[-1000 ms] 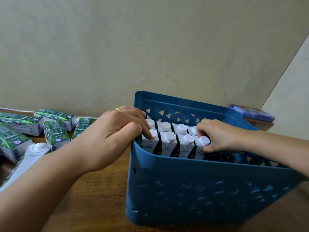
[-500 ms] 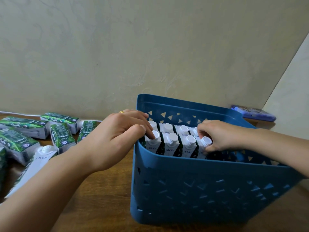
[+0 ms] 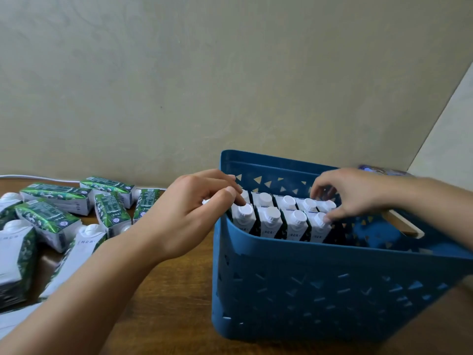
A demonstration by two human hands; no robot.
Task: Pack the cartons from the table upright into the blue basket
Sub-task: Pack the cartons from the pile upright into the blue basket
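While both hands worked inside the blue basket (image 3: 332, 285) at the lower right of the frame, two rows of cartons (image 3: 281, 221) stood upright against its left end, white caps up, packed side against side. The left hand (image 3: 189, 213) hung over the basket's left rim, fingers curled and slightly apart, thumb and forefinger tips touching the cap of the nearest corner carton (image 3: 244, 217); whether they actually pinched it could not be told. The right hand (image 3: 350, 193) hovered over the right end of the rows, fingers spread and bent, fingertips resting on the last carton's cap (image 3: 320, 220), not clamped on anything. To the right of the rows the basket floor lay bare.

More cartons (image 3: 48, 219) lay on their sides on the wooden table (image 3: 158, 298) at the left of the frame, some stacked on one another.

These looked like stiff paperboard bricks, probably full and fairly heavy for their size, with smooth printed faces that might slip. Gripping across the two broad sides below the cap would seem safest; the cap alone offers a poor hold, and squeezing hard could dent the walls.
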